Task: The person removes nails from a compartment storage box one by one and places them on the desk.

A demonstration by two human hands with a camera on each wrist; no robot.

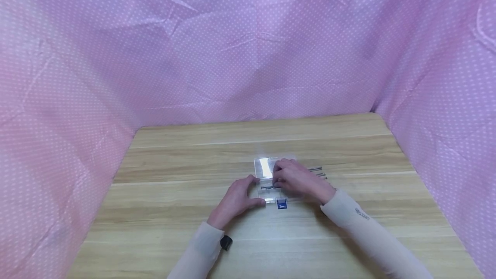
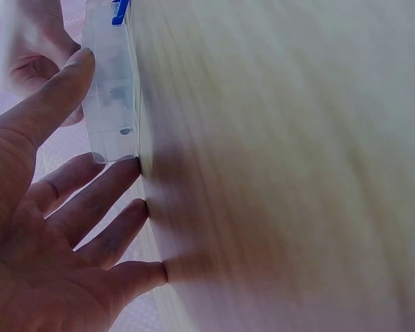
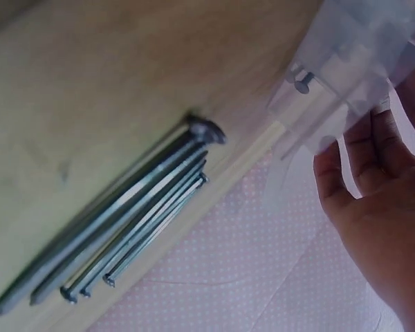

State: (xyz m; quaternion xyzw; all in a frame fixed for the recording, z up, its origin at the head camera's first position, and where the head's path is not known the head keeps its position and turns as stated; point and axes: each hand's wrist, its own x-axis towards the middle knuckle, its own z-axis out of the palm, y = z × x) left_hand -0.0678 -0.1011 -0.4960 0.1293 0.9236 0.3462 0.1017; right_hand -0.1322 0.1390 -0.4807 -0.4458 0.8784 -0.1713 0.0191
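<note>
the dull grey steel nails (image 1: 267,187) lie lengthwise in the low, see-through plastic box (image 1: 271,200), right under my right hand (image 1: 296,178), whose fingers are bent and drawn together over them; i can't tell whether they pinch a nail or only touch the pile. i judge the step in hand to be handling nails inside the box, so a light fingertip hold near the middle of a shank, kept level with the long walls, should serve best, letting each lie flat without levering up its neighbours. my left hand (image 1: 236,195) has its fingers spread apart, thumb against the near wall and fingertips at the left end; that is a good brace, and i should press just enough to stop the box sliding, since thin clear plastic may flex. the clear flat lid (image 1: 265,168) lies opened out on the far side, and i'd keep my knuckles from knocking it. at the near edge is a small blue plastic clasp (image 1: 281,204), best left free of my wrist. just beyond the box on the right, a bundle of loose long silver nails (image 3: 124,221) rests on the pale wood-grain tabletop (image 1: 174,210), thick and thin together, heads at both ends; taking those singly, heads turned one way, would likely avoid tangles. a black band-like piece (image 1: 226,243) sits at my left wrist, and pink white-dotted cloth (image 1: 248,55) hangs around the tabletop.
</note>
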